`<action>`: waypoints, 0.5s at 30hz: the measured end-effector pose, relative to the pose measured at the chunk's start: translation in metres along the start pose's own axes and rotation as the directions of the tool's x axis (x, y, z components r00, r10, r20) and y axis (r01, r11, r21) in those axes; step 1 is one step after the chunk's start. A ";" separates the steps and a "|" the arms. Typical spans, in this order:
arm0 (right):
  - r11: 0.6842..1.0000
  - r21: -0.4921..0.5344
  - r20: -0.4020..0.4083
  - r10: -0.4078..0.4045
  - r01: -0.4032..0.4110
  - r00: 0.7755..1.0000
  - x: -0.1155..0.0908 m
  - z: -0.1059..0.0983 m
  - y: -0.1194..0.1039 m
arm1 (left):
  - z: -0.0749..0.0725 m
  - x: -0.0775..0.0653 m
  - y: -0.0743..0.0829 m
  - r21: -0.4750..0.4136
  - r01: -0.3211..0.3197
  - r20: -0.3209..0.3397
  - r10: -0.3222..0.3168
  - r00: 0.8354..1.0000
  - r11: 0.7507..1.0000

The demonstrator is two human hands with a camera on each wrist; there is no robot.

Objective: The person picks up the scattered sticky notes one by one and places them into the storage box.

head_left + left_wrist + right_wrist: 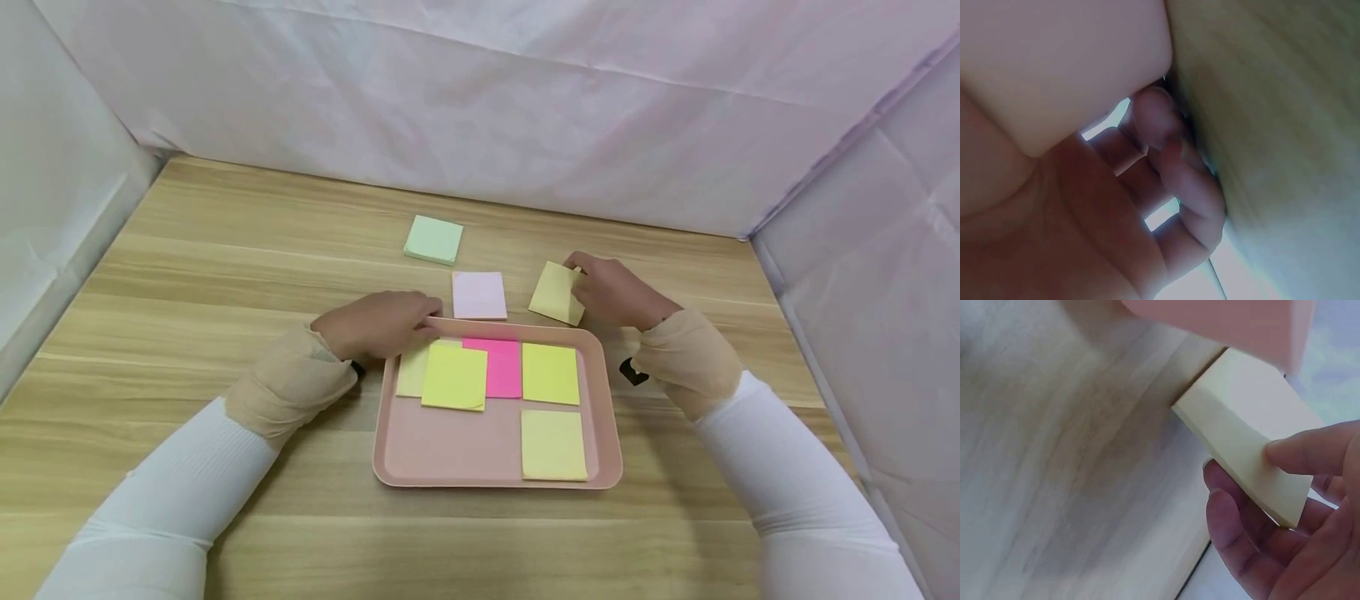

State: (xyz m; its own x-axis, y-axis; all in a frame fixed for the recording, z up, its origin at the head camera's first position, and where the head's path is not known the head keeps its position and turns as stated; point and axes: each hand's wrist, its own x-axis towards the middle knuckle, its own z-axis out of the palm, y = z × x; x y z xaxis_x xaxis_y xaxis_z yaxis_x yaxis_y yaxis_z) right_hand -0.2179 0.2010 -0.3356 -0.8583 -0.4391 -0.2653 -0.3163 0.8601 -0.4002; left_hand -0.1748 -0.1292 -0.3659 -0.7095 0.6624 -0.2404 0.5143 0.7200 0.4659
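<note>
My right hand (617, 292) pinches a pale yellow sticky note pad (555, 290) behind the pink tray (450, 482). In the right wrist view the thumb (1310, 450) lies on top of the pad and the fingers curl beneath, with its far end low by the wood. At the tray's back left corner my left hand (378, 323) grips the rim, its fingers (1191, 187) curled under the edge. Inside the tray, a bright yellow pad (454, 377) overlaps another pale yellow pad (409, 375) and a hot pink pad (504, 367).
Also in the tray are a bright yellow pad (551, 373) and a pale yellow pad (553, 445), along its right side. A pale pink pad (479, 295) lies just behind the tray, a mint green pad (434, 238) farther back. White cloth (480, 100) walls in the wooden table (300, 517).
</note>
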 end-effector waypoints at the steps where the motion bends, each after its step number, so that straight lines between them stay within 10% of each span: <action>1: 1.000 -0.003 -0.011 -0.012 0.012 1.000 -0.001 -0.001 -0.001 | 0.000 0.000 0.000 -0.003 0.003 0.001 -0.003 1.000 1.000; 15: 0.997 0.005 -0.117 -0.075 0.076 0.990 -0.013 -0.016 -0.017 | 0.002 0.002 -0.002 -0.015 0.011 0.001 -0.011 1.000 1.000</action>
State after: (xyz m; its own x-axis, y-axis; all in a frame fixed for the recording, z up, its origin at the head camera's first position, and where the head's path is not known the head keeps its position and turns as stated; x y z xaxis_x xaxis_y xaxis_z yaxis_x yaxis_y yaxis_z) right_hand -0.2079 0.1966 -0.3116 -0.8735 -0.4691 -0.1301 -0.3788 0.8227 -0.4238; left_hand -0.1765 -0.1289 -0.3692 -0.7145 0.6547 -0.2467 0.4992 0.7241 0.4759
